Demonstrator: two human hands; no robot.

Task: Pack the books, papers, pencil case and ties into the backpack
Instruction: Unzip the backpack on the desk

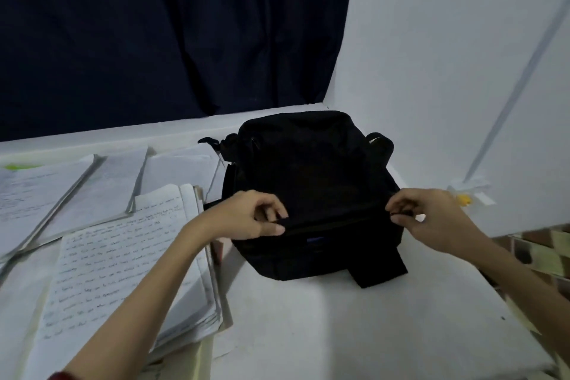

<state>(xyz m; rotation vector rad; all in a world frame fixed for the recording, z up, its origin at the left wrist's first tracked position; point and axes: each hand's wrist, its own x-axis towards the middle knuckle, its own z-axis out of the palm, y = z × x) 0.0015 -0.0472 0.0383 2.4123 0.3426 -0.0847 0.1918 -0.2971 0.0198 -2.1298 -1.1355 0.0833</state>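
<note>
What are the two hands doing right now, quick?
Left hand: pinching the near edge of the black backpack.
Right hand: pinching the same edge, probably at the zipper.

Home study corner: handwritten papers on white table, dark curtain (bare wall).

the handwriting on the papers is too small to read, and the black backpack shows no inside.
</note>
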